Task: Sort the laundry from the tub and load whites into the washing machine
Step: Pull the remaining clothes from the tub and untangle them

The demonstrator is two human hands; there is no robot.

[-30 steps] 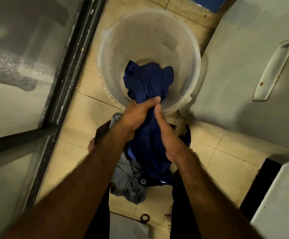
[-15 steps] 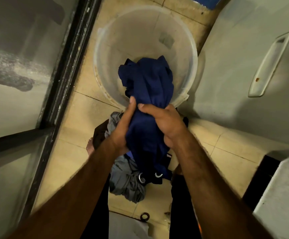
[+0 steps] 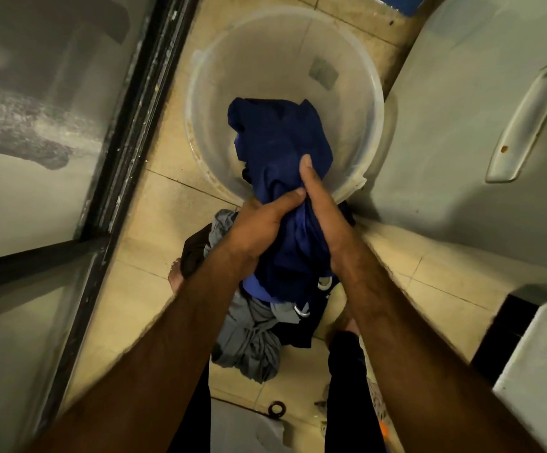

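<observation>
A translucent white tub [image 3: 368, 103] stands on the tiled floor ahead of me. Over its near rim I hold a dark blue garment [image 3: 282, 145] bunched up. My left hand [image 3: 262, 223] grips the cloth from the left with its fingers curled round it. My right hand [image 3: 322, 210] clasps it from the right, thumb pointing up along the fabric. The garment's lower end hangs down between my forearms. Below it on the floor lies a heap of grey clothes [image 3: 249, 341] with dark pieces beside it. The tub's visible bottom looks bare.
A white appliance [image 3: 461, 109] with a recessed handle [image 3: 527, 122] stands right of the tub. A dark-framed glass door [image 3: 125, 125] runs along the left. Another white unit [image 3: 543, 354] is at lower right. My bare foot [image 3: 176, 276] is beside the heap.
The blue garment has been gathered and shifted between my hands. My right hand moved from on top of the bundle to its right side, thumb up; my left hand closed over it again.
</observation>
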